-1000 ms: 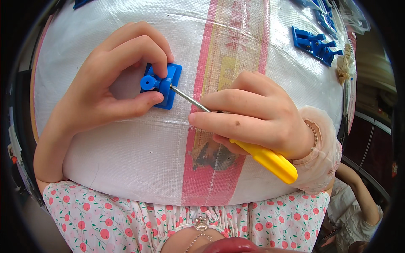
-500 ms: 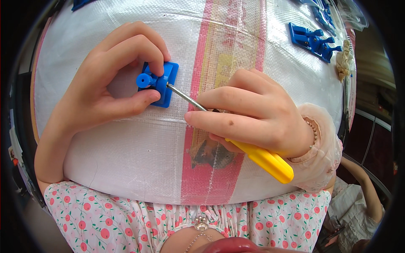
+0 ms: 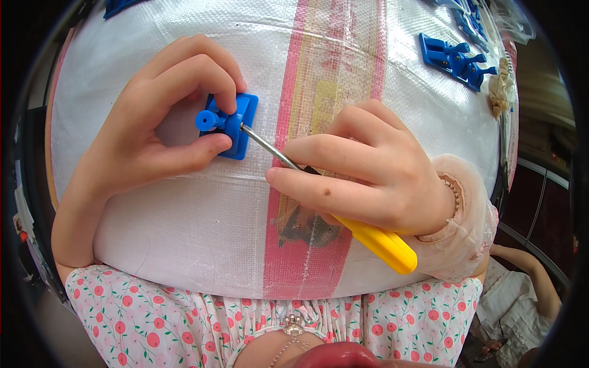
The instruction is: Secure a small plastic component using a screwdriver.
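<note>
Left hand [image 3: 144, 132]: my fingers pinch the small blue plastic part [image 3: 230, 124] from top and bottom. It lies flat on the white woven sheet [image 3: 184, 245].
Right hand [image 3: 368, 178]: my fingers are wrapped tight around the screwdriver [image 3: 343, 214] with the yellow handle.
Tip: the metal tip touches the right side of the blue part.
How to do it well: I think I should hold the part very still, keep the tip straight in its spot and turn slowly so it does not slip.
Far away: more blue parts [image 3: 457, 58] lie at the top right.
</note>
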Available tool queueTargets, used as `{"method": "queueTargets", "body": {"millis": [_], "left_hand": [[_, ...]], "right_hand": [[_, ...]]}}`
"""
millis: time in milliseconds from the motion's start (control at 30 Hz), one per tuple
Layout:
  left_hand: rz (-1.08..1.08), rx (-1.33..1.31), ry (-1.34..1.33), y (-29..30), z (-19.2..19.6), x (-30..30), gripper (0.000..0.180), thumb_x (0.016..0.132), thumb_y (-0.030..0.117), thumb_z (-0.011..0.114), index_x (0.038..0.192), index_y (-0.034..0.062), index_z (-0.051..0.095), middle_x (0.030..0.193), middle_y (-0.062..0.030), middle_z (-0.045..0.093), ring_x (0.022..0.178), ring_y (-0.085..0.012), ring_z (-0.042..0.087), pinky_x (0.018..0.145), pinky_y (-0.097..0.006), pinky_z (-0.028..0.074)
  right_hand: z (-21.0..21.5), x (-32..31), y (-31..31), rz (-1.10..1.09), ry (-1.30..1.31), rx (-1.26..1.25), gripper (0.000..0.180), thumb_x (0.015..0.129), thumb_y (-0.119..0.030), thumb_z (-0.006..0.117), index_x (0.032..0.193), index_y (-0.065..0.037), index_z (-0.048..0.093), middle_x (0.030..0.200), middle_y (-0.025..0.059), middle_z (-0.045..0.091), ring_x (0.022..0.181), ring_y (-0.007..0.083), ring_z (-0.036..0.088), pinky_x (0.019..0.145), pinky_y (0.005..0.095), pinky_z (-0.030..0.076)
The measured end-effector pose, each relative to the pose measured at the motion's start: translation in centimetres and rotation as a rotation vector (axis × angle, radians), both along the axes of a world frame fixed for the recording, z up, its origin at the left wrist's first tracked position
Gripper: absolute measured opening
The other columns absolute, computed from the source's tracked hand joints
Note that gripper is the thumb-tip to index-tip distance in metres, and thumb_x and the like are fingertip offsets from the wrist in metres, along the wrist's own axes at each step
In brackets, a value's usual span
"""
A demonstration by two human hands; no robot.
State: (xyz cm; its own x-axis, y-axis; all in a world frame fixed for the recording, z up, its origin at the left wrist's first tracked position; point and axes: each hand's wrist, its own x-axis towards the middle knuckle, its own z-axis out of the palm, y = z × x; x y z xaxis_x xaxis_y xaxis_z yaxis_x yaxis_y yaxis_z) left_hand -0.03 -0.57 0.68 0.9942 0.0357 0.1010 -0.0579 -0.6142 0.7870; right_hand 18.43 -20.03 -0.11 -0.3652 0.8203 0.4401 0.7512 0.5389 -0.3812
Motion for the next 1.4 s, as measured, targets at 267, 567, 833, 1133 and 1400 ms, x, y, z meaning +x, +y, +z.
{"method": "queueTargets", "body": {"millis": [267, 567, 833, 1133, 1400], "left_hand": [[-0.011, -0.011, -0.006, 0.1, -0.1, 0.1, 0.025, 0.077, 0.014, 0.070, 0.091, 0.0037, 0.053, 0.107, -0.0113, 0.051, 0.094, -0.0160, 0.053, 0.078, -0.024, 0.047], [-0.014, -0.018, 0.000, 0.1, -0.1, 0.2, 0.024, 0.077, 0.013, 0.070, 0.091, 0.0040, 0.053, 0.107, -0.0113, 0.051, 0.093, -0.0155, 0.053, 0.077, -0.023, 0.047], [-0.038, -0.018, -0.050, 0.2, -0.3, 0.2, 0.020, 0.077, 0.012, 0.070, 0.089, 0.0055, 0.055, 0.107, -0.0122, 0.053, 0.094, -0.0172, 0.055, 0.079, -0.025, 0.046], [-0.070, -0.096, -0.022, 0.6, -0.3, 0.1, 0.016, 0.082, 0.011, 0.069, 0.088, 0.0067, 0.054, 0.109, -0.0121, 0.053, 0.101, -0.0176, 0.055, 0.084, -0.026, 0.045], [-0.070, -0.155, -0.044, 0.6, -0.6, 0.1, 0.017, 0.083, 0.015, 0.072, 0.089, 0.0078, 0.057, 0.109, -0.0121, 0.058, 0.101, -0.0190, 0.057, 0.084, -0.027, 0.048]], "right_hand": [[-0.2, -0.1, 0.0, -0.007, 0.017, 0.004, 0.044, 0.063, -0.018, 0.071, 0.106, -0.010, 0.067, 0.095, 0.0031, 0.063, 0.062, 0.0157, 0.045, 0.055, 0.0284, 0.035], [-0.4, -0.1, -0.1, 0.005, 0.018, 0.025, 0.043, 0.063, -0.017, 0.069, 0.105, -0.009, 0.067, 0.095, 0.0041, 0.063, 0.063, 0.0156, 0.047, 0.057, 0.0284, 0.037], [-0.2, 0.0, -0.1, 0.012, -0.002, -0.002, 0.042, 0.065, -0.018, 0.068, 0.106, -0.010, 0.066, 0.096, 0.0042, 0.063, 0.064, 0.0156, 0.048, 0.058, 0.0283, 0.037], [0.1, 0.0, 0.0, 0.032, 0.016, -0.058, 0.042, 0.067, -0.017, 0.068, 0.108, -0.010, 0.066, 0.097, 0.0037, 0.063, 0.063, 0.0159, 0.044, 0.058, 0.0287, 0.036], [0.4, 1.2, 0.5, 0.091, 0.196, -0.216, 0.033, 0.080, -0.020, 0.069, 0.111, -0.007, 0.067, 0.099, 0.0073, 0.064, 0.071, 0.0197, 0.052, 0.063, 0.0309, 0.040]]}}
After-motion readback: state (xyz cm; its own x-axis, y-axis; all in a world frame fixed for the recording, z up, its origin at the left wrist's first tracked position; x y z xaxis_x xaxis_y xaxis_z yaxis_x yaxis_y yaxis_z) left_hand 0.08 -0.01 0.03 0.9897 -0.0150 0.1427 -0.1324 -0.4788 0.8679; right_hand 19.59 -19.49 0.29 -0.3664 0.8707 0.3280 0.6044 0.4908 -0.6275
